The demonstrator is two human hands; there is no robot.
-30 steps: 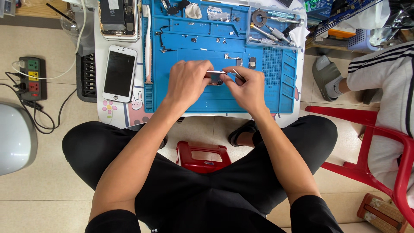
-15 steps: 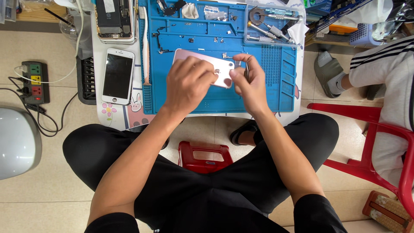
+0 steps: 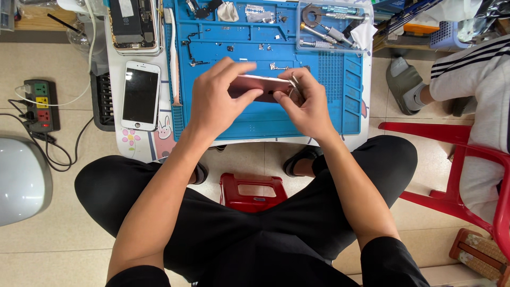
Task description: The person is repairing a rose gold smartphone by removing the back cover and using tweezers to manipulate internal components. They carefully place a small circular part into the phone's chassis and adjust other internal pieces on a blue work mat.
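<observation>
A pink phone shell [image 3: 258, 86] is held up on its edge in the upper middle of the frame, over a blue mat [image 3: 265, 119]. The left hand [image 3: 215, 103] is wrapped around its left end. The right hand [image 3: 305, 103] is closed on its right end, and thin metal tweezers [image 3: 294, 84] are pinched in that hand too. A white phone [image 3: 140, 95] is seen at the upper left, flat on the table. A red stool [image 3: 252, 191] is seen lower down, between the legs.
</observation>
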